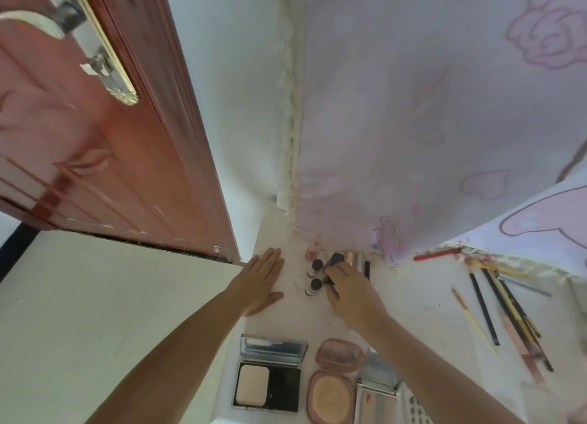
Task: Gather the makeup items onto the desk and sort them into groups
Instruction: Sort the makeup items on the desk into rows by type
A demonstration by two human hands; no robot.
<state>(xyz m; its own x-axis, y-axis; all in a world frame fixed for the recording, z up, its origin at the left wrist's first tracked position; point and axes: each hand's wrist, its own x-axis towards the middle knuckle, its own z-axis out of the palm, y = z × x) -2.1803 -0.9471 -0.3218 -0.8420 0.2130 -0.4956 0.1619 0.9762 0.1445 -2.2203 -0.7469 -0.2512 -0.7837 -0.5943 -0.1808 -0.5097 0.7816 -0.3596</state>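
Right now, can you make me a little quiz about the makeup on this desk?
1. True or false: the left hand lies flat on the desk.
2. What does the right hand grip? A) a dark tube B) a pencil
3. Is the black square compact open or closed?

Key: 1 true. 2 A. 3 open.
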